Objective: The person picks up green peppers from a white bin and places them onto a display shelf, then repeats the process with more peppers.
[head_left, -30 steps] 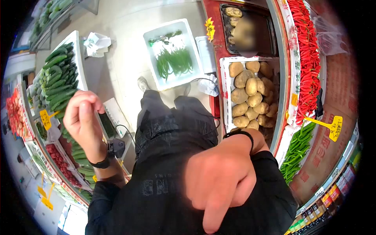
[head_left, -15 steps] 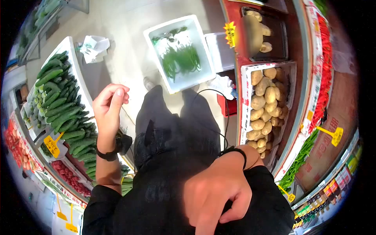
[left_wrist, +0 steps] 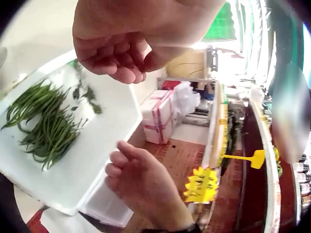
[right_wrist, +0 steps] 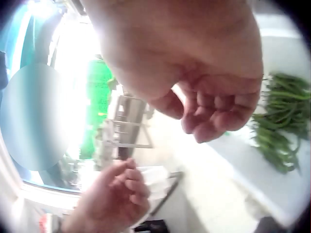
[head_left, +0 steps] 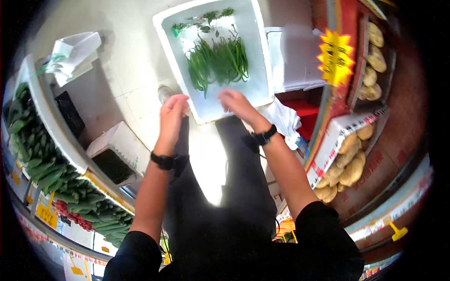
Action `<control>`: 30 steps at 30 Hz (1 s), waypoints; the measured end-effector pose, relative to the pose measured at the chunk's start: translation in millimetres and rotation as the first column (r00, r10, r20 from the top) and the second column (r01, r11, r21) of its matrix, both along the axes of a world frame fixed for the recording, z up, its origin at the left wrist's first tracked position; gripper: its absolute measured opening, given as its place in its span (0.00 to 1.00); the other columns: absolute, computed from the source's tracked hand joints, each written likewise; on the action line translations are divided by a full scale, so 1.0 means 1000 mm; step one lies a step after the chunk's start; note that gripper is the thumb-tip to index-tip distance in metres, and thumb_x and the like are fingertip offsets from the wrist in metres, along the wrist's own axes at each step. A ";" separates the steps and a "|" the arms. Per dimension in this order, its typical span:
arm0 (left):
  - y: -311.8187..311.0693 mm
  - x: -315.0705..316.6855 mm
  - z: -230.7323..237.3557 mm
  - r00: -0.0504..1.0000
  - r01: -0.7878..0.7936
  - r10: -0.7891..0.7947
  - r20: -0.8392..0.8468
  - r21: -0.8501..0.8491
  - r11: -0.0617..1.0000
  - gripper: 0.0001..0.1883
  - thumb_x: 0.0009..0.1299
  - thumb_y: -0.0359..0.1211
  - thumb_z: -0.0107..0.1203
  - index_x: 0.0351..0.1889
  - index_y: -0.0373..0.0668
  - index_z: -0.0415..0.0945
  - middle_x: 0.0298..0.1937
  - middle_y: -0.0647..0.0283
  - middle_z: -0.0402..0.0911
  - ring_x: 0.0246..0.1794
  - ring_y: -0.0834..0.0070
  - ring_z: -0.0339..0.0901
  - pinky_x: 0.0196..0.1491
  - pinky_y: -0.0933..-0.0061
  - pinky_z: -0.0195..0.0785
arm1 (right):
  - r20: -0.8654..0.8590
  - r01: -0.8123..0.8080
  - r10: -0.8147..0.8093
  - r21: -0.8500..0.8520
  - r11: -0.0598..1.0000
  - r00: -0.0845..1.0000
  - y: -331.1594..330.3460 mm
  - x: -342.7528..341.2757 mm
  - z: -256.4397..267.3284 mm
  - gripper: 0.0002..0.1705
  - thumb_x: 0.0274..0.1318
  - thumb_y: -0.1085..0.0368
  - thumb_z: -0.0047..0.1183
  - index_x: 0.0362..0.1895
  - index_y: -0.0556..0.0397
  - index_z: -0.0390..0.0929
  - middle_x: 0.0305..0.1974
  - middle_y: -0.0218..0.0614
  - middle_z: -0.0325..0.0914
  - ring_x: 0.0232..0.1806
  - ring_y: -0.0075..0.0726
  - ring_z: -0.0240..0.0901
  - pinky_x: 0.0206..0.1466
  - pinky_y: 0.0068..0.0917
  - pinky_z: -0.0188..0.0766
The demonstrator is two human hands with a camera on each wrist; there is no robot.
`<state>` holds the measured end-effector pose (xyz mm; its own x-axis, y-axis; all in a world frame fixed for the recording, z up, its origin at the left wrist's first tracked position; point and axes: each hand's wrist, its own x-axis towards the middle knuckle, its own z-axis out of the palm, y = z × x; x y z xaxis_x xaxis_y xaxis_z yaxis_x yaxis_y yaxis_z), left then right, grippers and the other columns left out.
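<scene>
Before the body, my left hand [head_left: 172, 112] hangs near the near-left edge of a white foam box [head_left: 263, 47], with loosely curled fingers and nothing in them. My right hand [head_left: 238, 105] reaches over the near rim, its fingers loosely bent and holding nothing. Inside the box lies a heap of long thin green beans [head_left: 220, 58], with some leafy green bits [head_left: 218, 15] at the far end. Both wrist views show the palms and curled fingers of the two hands apart from the beans.
Potatoes [head_left: 349, 161] fill a carton on the right stall, beside a yellow star-shaped price sign [head_left: 335, 57]. Cucumbers [head_left: 40, 145] line the left stand. White plastic bags lie at left [head_left: 75, 54] and beside the box [head_left: 283, 122]. A shoe [head_left: 164, 93] stands by the box.
My right hand has swung from in front of the chest out to the box. My left hand has moved inward and forward. The view has shifted, so the box looks nearer.
</scene>
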<state>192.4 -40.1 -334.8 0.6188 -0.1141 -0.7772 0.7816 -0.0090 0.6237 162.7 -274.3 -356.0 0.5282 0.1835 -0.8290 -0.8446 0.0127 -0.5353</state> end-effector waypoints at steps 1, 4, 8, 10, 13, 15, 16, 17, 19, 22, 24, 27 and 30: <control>-0.016 -0.006 -0.033 0.999 0.036 -0.036 -0.035 -0.007 0.999 0.10 0.73 0.36 0.50 0.43 0.43 0.79 0.33 0.72 0.78 0.32 0.85 0.71 0.35 0.84 0.62 | 0.033 -0.038 0.042 -0.116 0.992 0.999 -0.007 -0.012 -0.061 0.10 0.58 0.64 0.47 0.41 0.55 0.76 0.29 0.29 0.75 0.30 0.26 0.72 0.35 0.25 0.69; -0.052 -0.030 -0.120 0.984 0.101 -0.111 -0.136 -0.078 0.992 0.10 0.72 0.34 0.49 0.44 0.43 0.78 0.34 0.70 0.78 0.34 0.84 0.72 0.35 0.83 0.63 | 0.102 -0.067 0.110 -0.355 0.933 0.989 -0.010 -0.031 -0.206 0.12 0.56 0.64 0.46 0.40 0.56 0.77 0.33 0.39 0.80 0.34 0.40 0.78 0.39 0.32 0.73; -0.076 -0.061 -0.195 0.960 -0.003 -0.039 -0.278 -0.150 0.989 0.10 0.70 0.35 0.49 0.43 0.42 0.78 0.33 0.70 0.78 0.32 0.82 0.73 0.35 0.81 0.63 | 0.162 -0.106 0.259 -0.618 0.779 0.952 -0.004 -0.030 -0.332 0.13 0.55 0.63 0.49 0.39 0.58 0.79 0.35 0.46 0.81 0.38 0.51 0.78 0.45 0.38 0.73; -0.073 -0.065 -0.215 0.946 -0.023 -0.030 -0.322 -0.162 0.987 0.10 0.70 0.35 0.49 0.43 0.42 0.78 0.33 0.70 0.78 0.33 0.82 0.73 0.37 0.80 0.63 | 0.066 -0.219 0.384 -0.728 0.650 0.921 0.001 -0.005 -0.370 0.15 0.53 0.60 0.55 0.41 0.56 0.78 0.40 0.48 0.79 0.44 0.56 0.76 0.48 0.42 0.73; -0.069 -0.067 -0.228 0.894 -0.158 0.089 -0.439 -0.124 0.980 0.10 0.70 0.35 0.48 0.42 0.42 0.77 0.33 0.69 0.77 0.34 0.81 0.73 0.39 0.79 0.63 | 0.078 -0.191 0.500 -0.865 0.464 0.863 0.019 0.025 -0.406 0.25 0.49 0.55 0.61 0.48 0.56 0.74 0.48 0.48 0.75 0.51 0.55 0.73 0.50 0.45 0.72; -0.064 -0.066 -0.221 0.846 -0.241 0.135 -0.516 -0.144 0.960 0.10 0.71 0.35 0.47 0.43 0.42 0.76 0.34 0.69 0.76 0.34 0.81 0.72 0.39 0.79 0.63 | 0.011 -0.196 0.540 -0.926 0.323 0.841 0.028 0.038 -0.426 0.30 0.47 0.54 0.64 0.50 0.57 0.72 0.49 0.48 0.74 0.50 0.56 0.73 0.48 0.45 0.74; -0.061 -0.063 -0.215 0.827 -0.272 0.134 -0.546 -0.181 0.945 0.09 0.71 0.35 0.47 0.43 0.42 0.75 0.34 0.70 0.75 0.35 0.81 0.71 0.40 0.80 0.63 | -0.074 -0.290 0.564 -0.908 0.303 0.822 0.032 0.043 -0.433 0.31 0.46 0.54 0.65 0.51 0.57 0.70 0.49 0.48 0.74 0.49 0.56 0.73 0.48 0.46 0.74; -0.057 -0.057 -0.212 0.810 -0.301 0.128 -0.572 -0.218 0.928 0.09 0.72 0.35 0.46 0.44 0.42 0.74 0.35 0.70 0.74 0.35 0.82 0.70 0.40 0.80 0.63 | -0.153 -0.377 0.584 -0.882 0.283 0.797 0.035 0.049 -0.439 0.32 0.46 0.54 0.65 0.51 0.57 0.69 0.49 0.48 0.74 0.49 0.55 0.73 0.48 0.46 0.74; -0.050 -0.048 -0.207 0.796 -0.347 0.144 -0.588 -0.248 0.905 0.09 0.73 0.34 0.46 0.44 0.42 0.74 0.35 0.69 0.74 0.35 0.81 0.70 0.41 0.79 0.63 | -0.220 -0.434 0.651 -0.882 0.186 0.726 0.040 0.046 -0.462 0.32 0.47 0.54 0.65 0.51 0.56 0.65 0.48 0.49 0.73 0.49 0.53 0.74 0.48 0.46 0.75; -0.043 -0.030 -0.204 0.790 -0.401 0.197 -0.581 -0.247 0.882 0.10 0.72 0.35 0.47 0.43 0.41 0.75 0.35 0.68 0.75 0.35 0.81 0.72 0.40 0.81 0.63 | -0.193 -0.350 0.629 -0.927 0.134 0.753 0.043 0.036 -0.489 0.30 0.47 0.55 0.64 0.49 0.56 0.65 0.47 0.51 0.74 0.47 0.53 0.76 0.48 0.46 0.75; -0.037 -0.027 -0.209 0.797 -0.421 0.240 -0.555 -0.224 0.879 0.10 0.72 0.35 0.47 0.44 0.40 0.76 0.35 0.68 0.76 0.35 0.82 0.72 0.39 0.82 0.63 | -0.137 -0.327 0.536 -0.903 0.278 0.833 0.041 0.032 -0.489 0.27 0.49 0.58 0.61 0.48 0.59 0.65 0.45 0.53 0.75 0.47 0.55 0.76 0.48 0.45 0.74; -0.026 -0.022 -0.222 0.810 -0.442 0.300 -0.504 -0.189 0.877 0.10 0.72 0.34 0.48 0.44 0.41 0.75 0.36 0.69 0.77 0.35 0.82 0.72 0.39 0.82 0.63 | -0.039 -0.246 0.380 -0.822 0.514 0.924 0.034 0.039 -0.453 0.23 0.51 0.60 0.56 0.47 0.63 0.67 0.44 0.56 0.77 0.47 0.60 0.74 0.48 0.45 0.72; -0.026 -0.013 -0.222 0.830 -0.393 0.293 -0.474 -0.125 0.911 0.09 0.72 0.33 0.48 0.45 0.41 0.74 0.38 0.68 0.76 0.37 0.81 0.72 0.42 0.79 0.64 | 0.113 -0.100 0.271 -0.743 0.662 0.956 0.017 0.034 -0.422 0.22 0.51 0.63 0.53 0.48 0.64 0.70 0.43 0.54 0.79 0.46 0.59 0.75 0.49 0.41 0.70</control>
<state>179.1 -66.4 -557.0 0.2517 -0.1484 -0.9564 0.8989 0.4021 0.1741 197.0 -257.7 -778.0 0.7151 -0.3148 -0.6242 -0.6612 -0.5943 -0.4578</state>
